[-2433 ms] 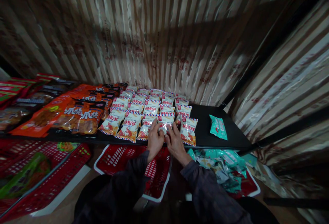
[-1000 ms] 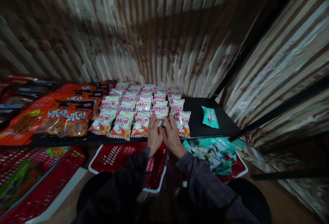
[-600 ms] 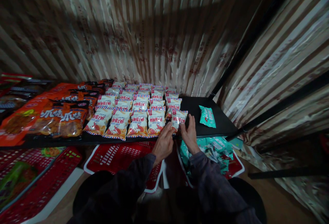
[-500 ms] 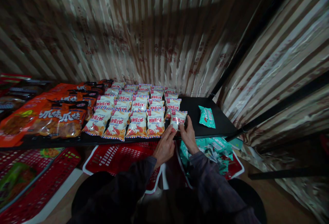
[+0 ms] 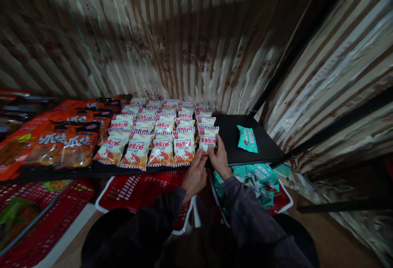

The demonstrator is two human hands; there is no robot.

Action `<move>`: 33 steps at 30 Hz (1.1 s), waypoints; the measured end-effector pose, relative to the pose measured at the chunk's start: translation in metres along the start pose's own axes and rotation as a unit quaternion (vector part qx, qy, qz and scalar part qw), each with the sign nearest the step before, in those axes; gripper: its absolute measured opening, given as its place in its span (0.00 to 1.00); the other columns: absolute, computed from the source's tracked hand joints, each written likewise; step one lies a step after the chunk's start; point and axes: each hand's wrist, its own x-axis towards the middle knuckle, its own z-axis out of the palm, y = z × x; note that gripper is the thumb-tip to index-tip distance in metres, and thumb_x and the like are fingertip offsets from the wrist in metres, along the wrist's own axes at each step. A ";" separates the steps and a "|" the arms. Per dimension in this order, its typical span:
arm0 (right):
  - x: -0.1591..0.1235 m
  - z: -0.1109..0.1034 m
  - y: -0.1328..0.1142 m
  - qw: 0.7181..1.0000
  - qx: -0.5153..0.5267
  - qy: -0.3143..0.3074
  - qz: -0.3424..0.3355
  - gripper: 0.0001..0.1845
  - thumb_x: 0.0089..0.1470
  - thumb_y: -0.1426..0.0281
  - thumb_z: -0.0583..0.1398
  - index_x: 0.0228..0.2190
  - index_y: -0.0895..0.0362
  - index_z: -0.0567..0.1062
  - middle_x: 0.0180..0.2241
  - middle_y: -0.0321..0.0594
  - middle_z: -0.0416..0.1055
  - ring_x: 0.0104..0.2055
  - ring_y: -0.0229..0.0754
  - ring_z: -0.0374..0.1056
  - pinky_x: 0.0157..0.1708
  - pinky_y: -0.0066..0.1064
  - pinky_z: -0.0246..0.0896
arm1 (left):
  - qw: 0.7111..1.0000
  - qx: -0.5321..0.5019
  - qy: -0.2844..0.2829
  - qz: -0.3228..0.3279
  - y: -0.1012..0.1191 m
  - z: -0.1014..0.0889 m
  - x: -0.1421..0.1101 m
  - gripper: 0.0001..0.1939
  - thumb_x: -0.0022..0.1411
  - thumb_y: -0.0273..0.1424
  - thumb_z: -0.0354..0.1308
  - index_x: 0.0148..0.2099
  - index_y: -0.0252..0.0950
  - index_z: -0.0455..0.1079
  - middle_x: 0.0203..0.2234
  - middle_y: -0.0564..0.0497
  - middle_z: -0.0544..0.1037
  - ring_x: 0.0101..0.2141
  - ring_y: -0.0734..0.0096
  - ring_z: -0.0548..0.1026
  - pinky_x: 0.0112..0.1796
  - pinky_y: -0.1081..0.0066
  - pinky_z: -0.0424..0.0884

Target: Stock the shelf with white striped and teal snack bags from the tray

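The white bag points lengthwise rearward (label showing).

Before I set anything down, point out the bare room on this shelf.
The black shelf shows bare between the right hand and the teal packet, and right of that packet toward the black pole. Leftward it is crowded with white packets and orange packets.

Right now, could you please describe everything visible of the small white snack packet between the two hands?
The small white, red-printed packet looks like glossy plastic, puffed, with a striped top edge. It faces up, rightmost of the front white packets along the black shelf; the left hand and right hand touch its lower part.
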 end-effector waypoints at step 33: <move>0.015 -0.009 -0.017 0.992 0.076 -0.069 0.077 0.53 0.52 0.47 0.59 0.67 0.59 0.47 0.66 0.52 0.54 0.67 0.54 0.54 0.63 0.47 0.52 | 0.999 0.049 0.021 -0.004 0.000 -0.003 0.006 0.27 0.62 0.19 0.44 0.63 0.29 0.59 0.68 0.37 0.52 0.69 0.57 0.48 0.64 0.52 0.58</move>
